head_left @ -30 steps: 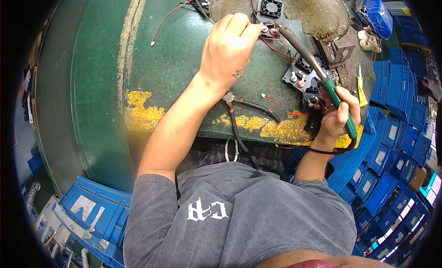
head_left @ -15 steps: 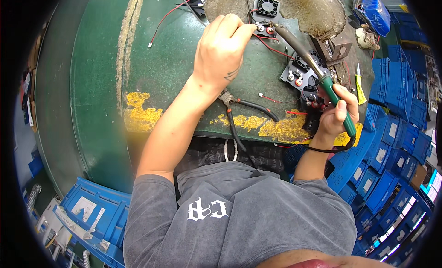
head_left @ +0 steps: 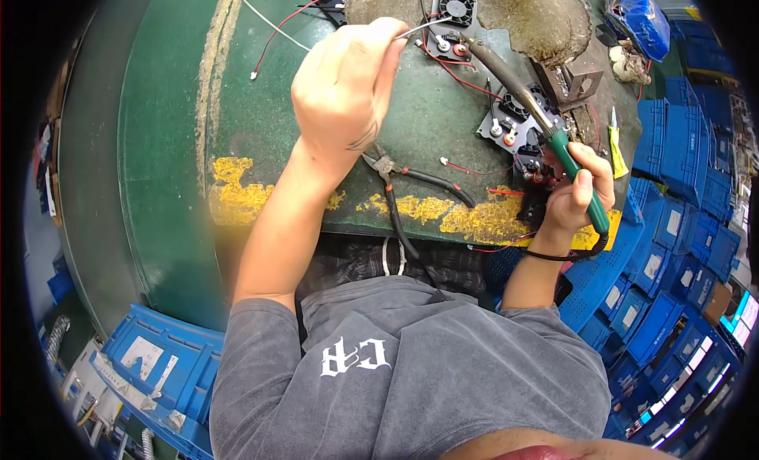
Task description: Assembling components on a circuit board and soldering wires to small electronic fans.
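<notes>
1. So, right hand (head_left: 581, 195) is wrapped tight round the green grip of the soldering iron (head_left: 526, 100), fist closed, near the bench's front edge on the person's right.
2. The iron's long axis runs up and to the left from that fist: green handle low right, dark barrel rising, tip ending at the small fan (head_left: 455, 13) at the far side of the bench.
3. Left hand (head_left: 344, 88) is farther out over the bench, fingers pinched shut on a thin silver solder wire (head_left: 423, 26). The wire sticks out to the right from the fingertips, toward the same fan.
4. Key relation: wire comes in from the left, iron tip from the lower right, and both meet at the red-wired terminals just below the fan. Whether tip and wire touch I cannot tell, too small.
5. Left hand is the nearer of the two to the joint; right hand sits well back, with only the barrel reaching in.
6. The fan sits on a crusted brown patch (head_left: 538, 21) of the green bench (head_left: 166, 143), up at the far edge, ahead of the person and slightly right.
7. Around it: more fans (head_left: 514, 124) with red leads lie under the barrel's midspan, just beside the right hand.
8. Black-handled pliers (head_left: 403, 183) lie flat below the left wrist, untouched, handles pointing at the person.
9. Blue crates (head_left: 680, 143) are stacked to the right of the bench, well apart from the joint.
</notes>
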### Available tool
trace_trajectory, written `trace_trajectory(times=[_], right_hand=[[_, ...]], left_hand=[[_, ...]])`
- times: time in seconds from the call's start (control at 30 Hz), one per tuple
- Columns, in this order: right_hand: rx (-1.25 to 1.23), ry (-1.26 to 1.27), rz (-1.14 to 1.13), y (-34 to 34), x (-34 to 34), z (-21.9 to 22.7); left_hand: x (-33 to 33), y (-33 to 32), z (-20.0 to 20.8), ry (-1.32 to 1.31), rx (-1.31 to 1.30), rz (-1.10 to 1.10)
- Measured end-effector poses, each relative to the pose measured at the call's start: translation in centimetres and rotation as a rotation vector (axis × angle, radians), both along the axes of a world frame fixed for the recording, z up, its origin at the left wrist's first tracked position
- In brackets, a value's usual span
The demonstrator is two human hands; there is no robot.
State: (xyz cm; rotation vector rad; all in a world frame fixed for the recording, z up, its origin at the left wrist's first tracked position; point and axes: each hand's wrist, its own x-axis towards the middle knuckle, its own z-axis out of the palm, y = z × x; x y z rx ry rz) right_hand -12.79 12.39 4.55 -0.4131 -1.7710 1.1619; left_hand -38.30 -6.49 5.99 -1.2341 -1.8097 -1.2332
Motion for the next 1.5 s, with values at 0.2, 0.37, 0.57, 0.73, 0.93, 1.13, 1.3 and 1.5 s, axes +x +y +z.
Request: trace_trajectory(times=[0.2,0.37,0.57,0.73,0.93,1.13,1.3,1.5], right_hand=[[-0.014,-0.004,0.033,-0.3,-0.2,0.5],[-0.015,-0.010,0.038,-0.5,-0.3,0.7],[-0.008,-0.008,0.027,-0.5,-0.3,0.7],[0.025,-0.020,0.012,-0.3,-0.2,0.5],[0.015,0.026,-0.026,-0.2,0.1,0.3],[-0.060,0.154,-0.004,0.1,0.6,0.5],[-0.071,0.009,-0.019,-0.9,0.3,2.6],[-0.111,0.031,0.001,-2.2,-1.1,2.5]], left_hand=[[-0.5,-0.5,0.2,0.120,-0.063,0.018],[-0.9,-0.8,0.6,0.148,-0.117,0.140],[-1.1,-0.9,0.4,0.202,-0.194,0.130],[-0.5,-0.6,0.2,0.178,-0.138,0.195],[-0.8,-0.6,0.2,0.109,-0.118,0.114],[-1.3,-0.6,0.1,0.139,-0.086,0.108],[-1.5,-0.5,-0.2,0.136,-0.122,0.044],[-1.8,-1.2,0.0,0.189,-0.299,0.002]])
